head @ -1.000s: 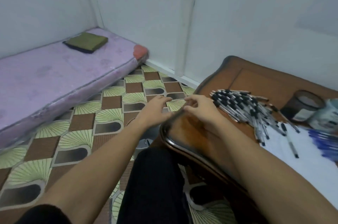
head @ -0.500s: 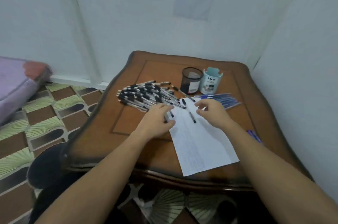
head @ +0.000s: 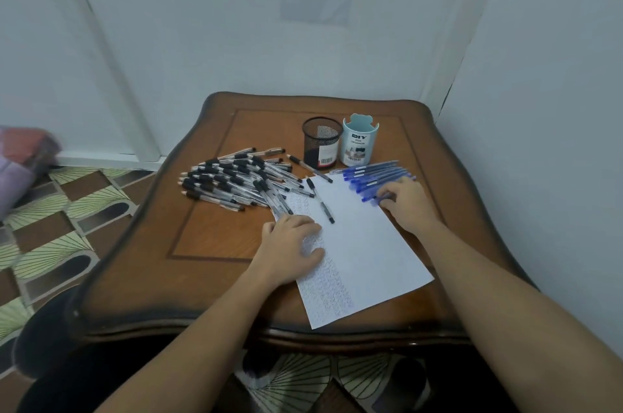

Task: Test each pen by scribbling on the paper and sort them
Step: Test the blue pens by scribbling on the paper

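Here, your left hand point(head: 290, 244) lies flat on the left edge of the paper point(head: 367, 244), fingers spread and relaxed, pressing the sheet to the table point(head: 215, 237) and gripping nothing. Your right hand point(head: 404, 203) rests at the paper's far right corner, on the near side of the blue pens point(head: 371, 174). Its fingers curl round one blue pen point(head: 369, 199), the nearest of that group.

The paper lies tilted on the near right part of the table, with its near corner reaching the table edge. Small scribbles run in a band down its left side; the right side is plain.

The black pens point(head: 232, 181) form a loose heap left of the paper. The heap's near right end overlaps the sheet's far left corner, just beyond your left hand. One loose pen point(head: 321, 201) lies alone on the paper between your hands. A second pen point(head: 308, 168) lies just beyond the sheet, at the foot of the mesh cup point(head: 321, 142).

The mesh cup and the organizer point(head: 359, 142) stand upright side by side at the far middle, just behind the blue pens. Whether either one holds any pens cannot be told.
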A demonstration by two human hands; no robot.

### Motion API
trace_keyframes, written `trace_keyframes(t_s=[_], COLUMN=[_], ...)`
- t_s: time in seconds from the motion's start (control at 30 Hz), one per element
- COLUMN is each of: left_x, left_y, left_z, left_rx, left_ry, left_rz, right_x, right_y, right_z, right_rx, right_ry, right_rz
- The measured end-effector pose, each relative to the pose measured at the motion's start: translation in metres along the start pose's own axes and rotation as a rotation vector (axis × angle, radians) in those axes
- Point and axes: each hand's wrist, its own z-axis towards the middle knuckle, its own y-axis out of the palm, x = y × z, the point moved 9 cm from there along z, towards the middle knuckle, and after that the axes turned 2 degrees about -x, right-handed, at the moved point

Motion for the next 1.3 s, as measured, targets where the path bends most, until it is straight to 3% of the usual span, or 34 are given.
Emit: trace_keyframes(t_s=[0.2, 0.33, 0.43, 0.7, 0.87, 0.97, 1.07, 1.2, 1.3], left_x=[0.001, 0.003, 0.004, 0.013, 0.016, 0.016, 0.015, 0.014, 0.015], left_y=[0.002, 0.003, 0.003, 0.013, 0.018, 0.023, 0.021, 0.02, 0.018], left_z=[-0.002, -0.006, -0.011, -0.031, -0.041, -0.047, -0.051, -0.057, -0.06], left_rx=[-0.036, -0.066, -0.066, -0.173, -0.263, -0.311, -0.291, -0.253, -0.238], left_ry=[-0.015, 0.002, 0.026, 0.094, 0.096, 0.095, 0.084, 0.083, 0.085], left_rz=[0.022, 0.023, -0.001, -0.032, -0.001, 0.056, 0.08, 0.126, 0.146], right_x=[-0.017, -0.033, -0.032, -0.039, -0.035, -0.033, -0.029, -0.018, -0.029], right_y=[-0.007, -0.004, 0.001, 0.008, 0.007, 0.0, -0.012, -0.018, -0.009], right_z=[-0.007, -0.017, -0.024, -0.044, -0.047, -0.05, -0.056, -0.081, -0.106], right_rx=[0.05, -0.02, -0.063, -0.063, -0.164, -0.14, -0.075, 0.007, -0.035], right_ry=[-0.12, -0.196, -0.132, -0.063, 0.074, 0.107, 0.12, 0.286, 0.331], right_rz=[-0.254, -0.068, 0.034, -0.308, -0.399, -0.406, -0.133, 0.798, 1.252])
